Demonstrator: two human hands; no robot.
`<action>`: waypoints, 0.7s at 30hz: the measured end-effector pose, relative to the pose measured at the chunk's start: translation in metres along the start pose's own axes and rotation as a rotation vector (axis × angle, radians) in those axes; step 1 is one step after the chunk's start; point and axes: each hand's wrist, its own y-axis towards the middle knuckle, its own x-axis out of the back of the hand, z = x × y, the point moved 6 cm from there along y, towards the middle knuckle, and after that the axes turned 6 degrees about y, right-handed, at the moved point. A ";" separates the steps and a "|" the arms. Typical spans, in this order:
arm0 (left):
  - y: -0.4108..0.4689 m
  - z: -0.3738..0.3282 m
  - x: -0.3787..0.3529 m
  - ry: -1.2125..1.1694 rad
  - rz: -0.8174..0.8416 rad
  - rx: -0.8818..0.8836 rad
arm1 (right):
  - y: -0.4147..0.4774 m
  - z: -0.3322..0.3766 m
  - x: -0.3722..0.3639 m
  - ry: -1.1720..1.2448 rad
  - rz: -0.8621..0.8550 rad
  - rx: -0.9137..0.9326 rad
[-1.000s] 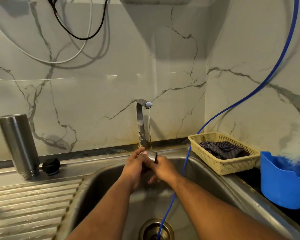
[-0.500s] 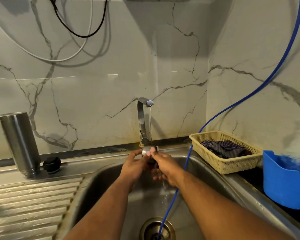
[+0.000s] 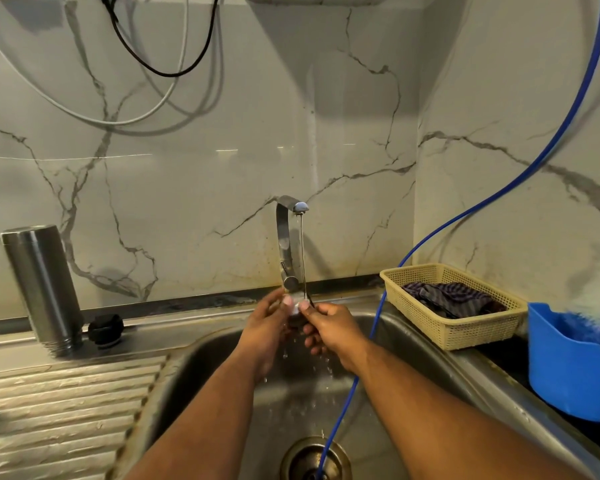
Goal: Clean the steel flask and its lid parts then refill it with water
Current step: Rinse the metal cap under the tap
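Head view: steel flask [image 3: 40, 289], far left, mouth down, long axis near upright; left hand [image 3: 267, 329], right hand [image 3: 331, 327] pinch lid part [image 3: 295, 310].

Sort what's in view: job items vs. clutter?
Job: flask, upside down on the drainboard; black cap beside it; lid part, pinched by left hand and right hand under the running tap; sink.

Lying about: basket with cloth; blue tub; blue hose running into the drain; wall cables.
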 end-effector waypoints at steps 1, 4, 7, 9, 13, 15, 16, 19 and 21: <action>0.001 -0.001 0.000 -0.013 0.020 -0.023 | 0.000 0.000 0.002 0.027 -0.019 -0.007; 0.002 0.003 0.000 0.005 0.012 0.003 | 0.001 0.002 0.006 -0.020 -0.040 0.034; -0.001 0.010 0.008 0.021 -0.070 0.119 | 0.000 0.004 0.004 -0.121 -0.023 0.080; -0.002 0.010 0.008 0.018 -0.067 0.152 | -0.001 0.004 0.001 -0.187 0.018 0.116; -0.004 0.012 0.002 0.084 -0.057 0.163 | 0.002 0.009 0.005 -0.470 -0.058 0.261; -0.003 0.015 0.002 0.122 -0.061 0.159 | 0.002 0.010 0.007 -0.713 -0.099 0.299; -0.003 0.016 0.003 0.126 -0.064 0.169 | 0.002 0.010 0.007 -0.803 -0.095 0.297; -0.004 0.018 0.007 0.139 -0.062 0.212 | -0.001 0.013 0.010 -0.821 -0.158 0.333; -0.005 0.019 0.008 0.146 -0.065 0.235 | -0.002 0.011 0.012 -0.812 -0.155 0.312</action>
